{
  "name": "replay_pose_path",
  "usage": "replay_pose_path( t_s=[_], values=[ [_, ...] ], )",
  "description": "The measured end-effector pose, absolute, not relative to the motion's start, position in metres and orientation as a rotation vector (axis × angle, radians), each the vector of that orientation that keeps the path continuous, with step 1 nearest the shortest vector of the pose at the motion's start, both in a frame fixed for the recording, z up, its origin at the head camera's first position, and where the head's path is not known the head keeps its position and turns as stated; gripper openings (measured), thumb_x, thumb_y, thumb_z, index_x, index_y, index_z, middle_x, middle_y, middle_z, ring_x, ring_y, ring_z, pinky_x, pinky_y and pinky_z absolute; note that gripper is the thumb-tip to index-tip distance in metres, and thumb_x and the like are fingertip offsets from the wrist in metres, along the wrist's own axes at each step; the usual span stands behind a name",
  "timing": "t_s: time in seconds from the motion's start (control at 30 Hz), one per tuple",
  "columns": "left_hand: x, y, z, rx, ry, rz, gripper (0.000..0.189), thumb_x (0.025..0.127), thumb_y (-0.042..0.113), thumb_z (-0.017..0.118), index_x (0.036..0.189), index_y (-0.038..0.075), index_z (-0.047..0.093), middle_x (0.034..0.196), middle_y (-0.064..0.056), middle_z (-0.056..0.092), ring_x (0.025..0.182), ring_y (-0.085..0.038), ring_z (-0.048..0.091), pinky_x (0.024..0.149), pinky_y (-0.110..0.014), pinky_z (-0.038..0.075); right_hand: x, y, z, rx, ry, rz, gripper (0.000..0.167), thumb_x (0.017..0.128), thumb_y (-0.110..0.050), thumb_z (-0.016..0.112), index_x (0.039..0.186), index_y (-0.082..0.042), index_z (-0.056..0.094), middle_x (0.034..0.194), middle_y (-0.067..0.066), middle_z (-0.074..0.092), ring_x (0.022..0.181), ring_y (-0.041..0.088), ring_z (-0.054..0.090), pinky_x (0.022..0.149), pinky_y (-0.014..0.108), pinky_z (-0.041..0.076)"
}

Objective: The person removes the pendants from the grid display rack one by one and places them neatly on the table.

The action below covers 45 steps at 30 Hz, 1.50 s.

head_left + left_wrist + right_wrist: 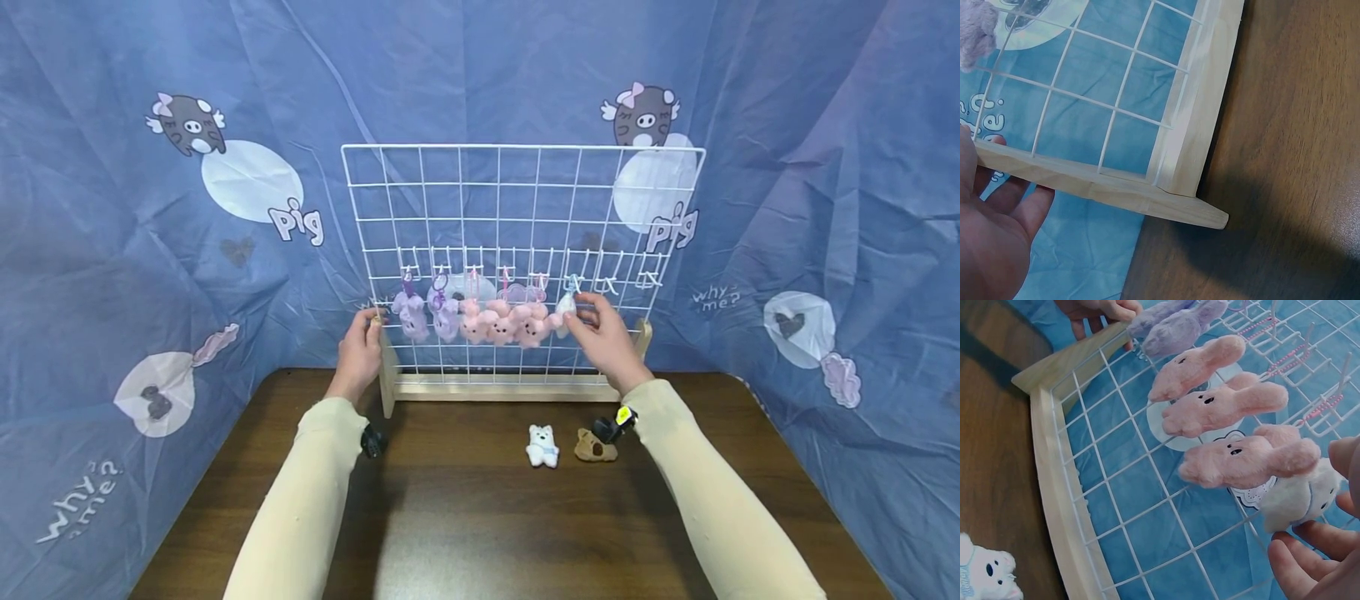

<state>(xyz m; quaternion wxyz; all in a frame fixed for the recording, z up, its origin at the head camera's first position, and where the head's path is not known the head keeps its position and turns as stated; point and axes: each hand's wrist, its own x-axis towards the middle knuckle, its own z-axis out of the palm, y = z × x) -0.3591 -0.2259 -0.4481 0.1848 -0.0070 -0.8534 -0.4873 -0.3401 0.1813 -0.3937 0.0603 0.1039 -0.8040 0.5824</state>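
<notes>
A white wire grid rack [480, 184] stands upright on a wooden base. My left hand [358, 352] grips its left wooden post [1079, 181], thumb on one side and fingers on the other. With thumb and fingers, my right hand [606, 340] holds a white plush bear keychain [1296, 495] at the right end of the row; a light blue chain [573, 283] runs up from it to a hook. Beside it hang several pink plush keychains [1225, 407], then two purple plush keychains [412, 318] nearest the left hand.
On the brown table [465, 517] before the rack lie another white plush bear [542, 447] with a blue scarf and a brown plush toy [592, 447], partly covered by the right wrist camera. More hooks [648, 277] project at the right. A blue printed curtain [480, 67] surrounds the table.
</notes>
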Motion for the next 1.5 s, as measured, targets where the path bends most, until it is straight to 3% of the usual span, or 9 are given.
replay_pose_path(
  t_s=[0.13,0.27,0.6,0.8,1.1,1.33,1.5],
  values=[
    [-0.3596,-0.2261,-0.4482,-0.023,-2.402,-1.368,0.032,0.115,0.021,0.041,0.143,0.012,0.054,0.141,-0.012,0.066,0.124,-0.033,0.058,0.103,-0.053,0.044,-0.3421,0.1803,-0.3936,0.305,-2.443,1.797,0.068,0.11,-0.03,0.055,0.166,-0.008,0.023,0.158,0.03,0.044,0.138,0.044,0.053,0.109,0.059,0.046],
    [-0.3605,-0.2261,-0.4489,-0.025,-2.403,-1.358,0.032,0.115,0.02,0.041,0.143,0.012,0.054,0.14,-0.012,0.066,0.119,-0.033,0.059,0.101,-0.052,0.044,-0.3424,0.1804,-0.3922,0.29,-2.455,1.804,0.07,0.111,-0.03,0.054,0.168,-0.01,0.02,0.158,0.029,0.045,0.136,0.043,0.054,0.105,0.058,0.049],
    [-0.3611,-0.2258,-0.4487,-0.027,-2.396,-1.371,0.032,0.115,0.02,0.04,0.143,0.012,0.054,0.14,-0.013,0.066,0.116,-0.032,0.058,0.1,-0.051,0.044,-0.3438,0.1795,-0.3929,0.26,-2.497,1.738,0.066,0.11,-0.031,0.055,0.166,-0.01,0.027,0.145,0.029,0.056,0.119,0.038,0.061,0.087,0.038,0.055],
    [-0.3599,-0.226,-0.4492,-0.024,-2.4,-1.37,0.032,0.115,0.021,0.04,0.143,0.012,0.054,0.14,-0.012,0.066,0.114,-0.032,0.057,0.099,-0.05,0.044,-0.3449,0.1776,-0.3938,0.268,-2.513,1.716,0.06,0.11,-0.032,0.056,0.162,-0.009,0.035,0.14,0.029,0.057,0.116,0.034,0.06,0.085,0.034,0.054],
    [-0.361,-0.2276,-0.4494,-0.023,-2.409,-1.369,0.033,0.115,0.022,0.04,0.143,0.013,0.053,0.141,-0.012,0.065,0.119,-0.032,0.058,0.101,-0.052,0.044,-0.3435,0.1749,-0.3948,0.249,-2.454,1.818,0.056,0.107,-0.024,0.062,0.15,0.004,0.04,0.143,0.031,0.054,0.124,0.039,0.06,0.102,0.058,0.051],
    [-0.3619,-0.2276,-0.4485,-0.019,-2.41,-1.371,0.033,0.115,0.022,0.039,0.143,0.013,0.053,0.142,-0.011,0.065,0.121,-0.032,0.058,0.101,-0.052,0.045,-0.343,0.1753,-0.3953,0.219,-2.411,1.882,0.061,0.105,-0.025,0.067,0.15,0.004,0.038,0.136,0.029,0.061,0.11,0.024,0.061,0.087,0.03,0.055],
    [-0.3598,-0.2266,-0.4477,-0.017,-2.411,-1.359,0.032,0.115,0.02,0.04,0.143,0.012,0.054,0.141,-0.011,0.066,0.113,-0.033,0.058,0.097,-0.049,0.044,-0.3411,0.1767,-0.3947,0.233,-2.393,1.912,0.066,0.103,-0.024,0.069,0.155,-0.001,0.035,0.132,0.028,0.061,0.101,0.017,0.06,0.08,0.025,0.056]
  ],
)
